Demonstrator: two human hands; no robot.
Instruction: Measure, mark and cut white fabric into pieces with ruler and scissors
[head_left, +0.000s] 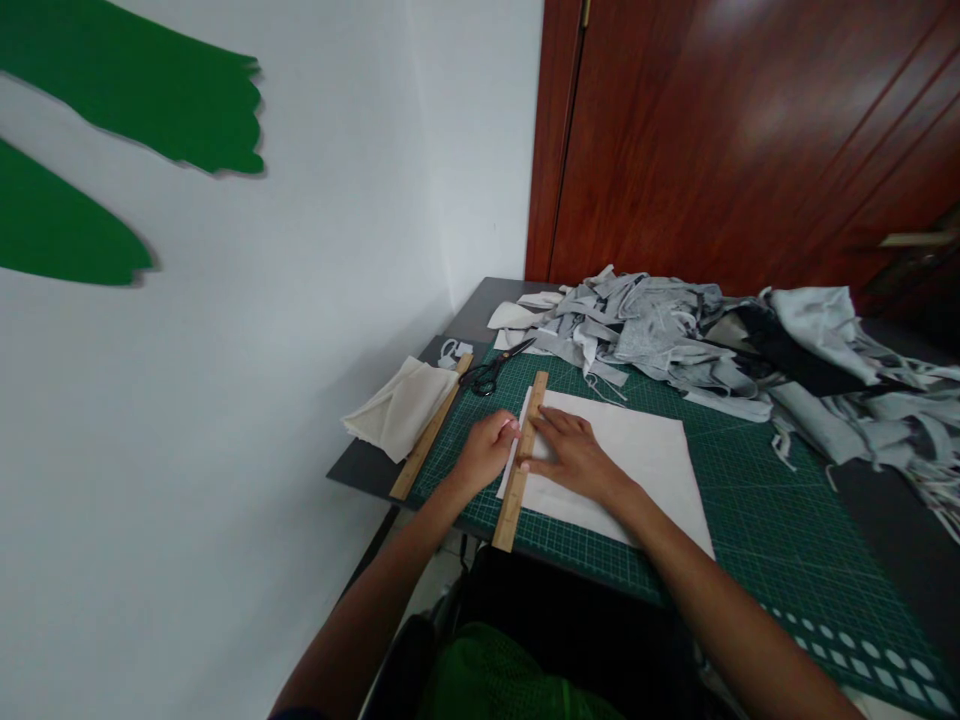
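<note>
My right hand [576, 455] presses a wooden ruler [514, 492] down with spread fingers. Under the ruler lies a white cloth [645, 440], flat on a green cutting mat [757, 500]; a narrow strip of it shows left of the ruler. My left hand [487, 447] is closed, its fingertips at the ruler's left edge over that strip. A small pale bit shows at those fingertips, too small to name. The ruler's near end sticks out past the table's front edge.
Left of my hands lie a second wooden ruler [431, 432], a folded cream cloth [405, 405] and black scissors [484, 377]. A white cord [448, 352] lies behind the cloth. Grey and white fabric scraps [652, 325] heap along the back and right. A white wall [337, 250] borders the left side.
</note>
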